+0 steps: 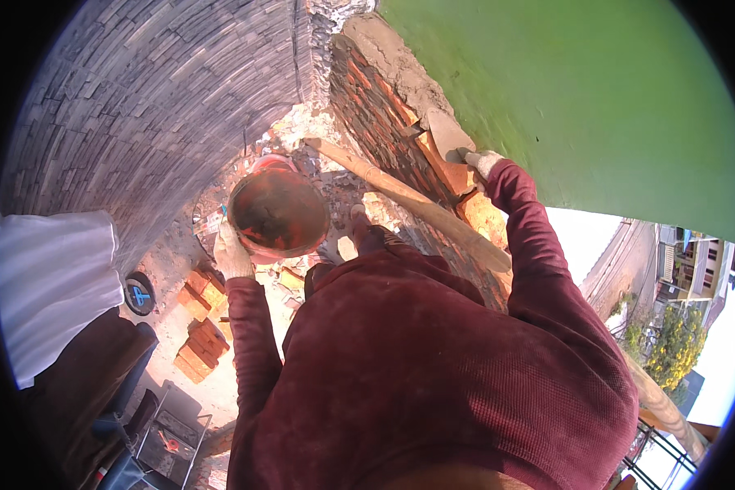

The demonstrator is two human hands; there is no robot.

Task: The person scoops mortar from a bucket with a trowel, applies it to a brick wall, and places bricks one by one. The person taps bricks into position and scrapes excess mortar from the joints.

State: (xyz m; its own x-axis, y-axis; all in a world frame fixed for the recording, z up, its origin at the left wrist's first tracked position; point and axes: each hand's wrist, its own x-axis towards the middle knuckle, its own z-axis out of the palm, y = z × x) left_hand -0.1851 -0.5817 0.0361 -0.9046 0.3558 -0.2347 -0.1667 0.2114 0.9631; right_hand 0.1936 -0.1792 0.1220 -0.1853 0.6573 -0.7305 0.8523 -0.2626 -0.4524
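Note:
My left hand [233, 251], in a pale glove, grips the rim of a round bucket [279, 214]. Grey-brown mortar coats the bucket's inside, with reddish patches showing through. On the right, my gloved right hand [483, 162] is closed at the handle end of a trowel [447, 135]. Its grey blade lies against the top of a brick wall [371, 102], beside wet mortar [396, 57]. Orange bricks [441, 170] sit just below the blade and my right hand. The trowel's handle is mostly hidden by my fingers.
A wooden pole [416, 204] slants along the brick wall. A green wall [580, 98] rises at right, a grey stone-patterned wall [163, 98] at left. Brick stacks [202, 351], a black tub [140, 292] and a person in a white garment [57, 278] are at lower left.

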